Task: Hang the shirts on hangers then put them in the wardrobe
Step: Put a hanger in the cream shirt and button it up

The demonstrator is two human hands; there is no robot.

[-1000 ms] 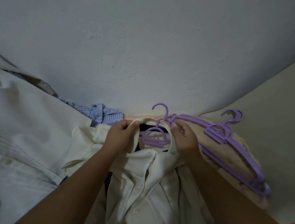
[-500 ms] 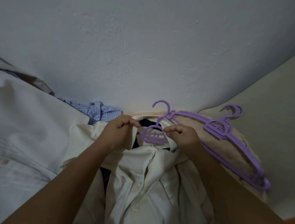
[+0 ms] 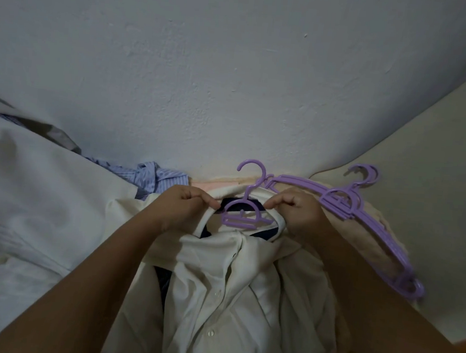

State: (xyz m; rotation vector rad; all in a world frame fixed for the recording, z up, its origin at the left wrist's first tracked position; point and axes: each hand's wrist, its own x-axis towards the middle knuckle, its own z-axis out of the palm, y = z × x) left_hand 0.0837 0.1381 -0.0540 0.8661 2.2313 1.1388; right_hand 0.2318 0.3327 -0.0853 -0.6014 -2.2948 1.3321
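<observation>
Both hands at the shirt collar

Left hand (image 3: 180,209) and right hand (image 3: 297,210) each pinch the cream shirt's (image 3: 217,286) collar around a purple hanger (image 3: 244,214) inside it.

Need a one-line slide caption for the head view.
Both hands, left hand and right hand, pinch a cream shirt's collar around a purple hanger.

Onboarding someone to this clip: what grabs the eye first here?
The purple hanger at centre, its hook poking out of the cream shirt's collar. The left hand and right hand each pinch that collar, one on either side of the hanger. Right of them lies a stack of spare purple hangers; a blue striped shirt sits crumpled behind the left hand.
</observation>
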